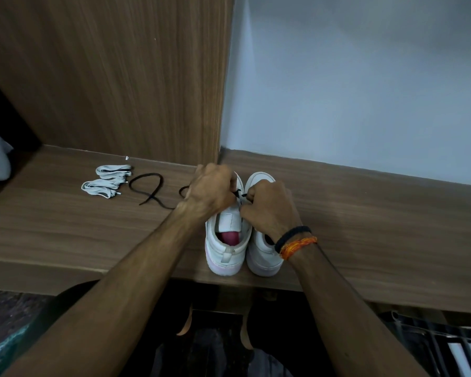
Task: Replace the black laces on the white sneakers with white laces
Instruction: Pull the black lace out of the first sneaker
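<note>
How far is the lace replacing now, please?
Done: one black lace already lies loose on the wooden shelf. In hand: left hand and right hand pull black lace at the left sneaker. Left: both white lace bundles lie unused; the right sneaker shows no white lace.

You look from your head, forward and down — close over the wooden shelf (65,227), facing the wall (365,91).
</note>
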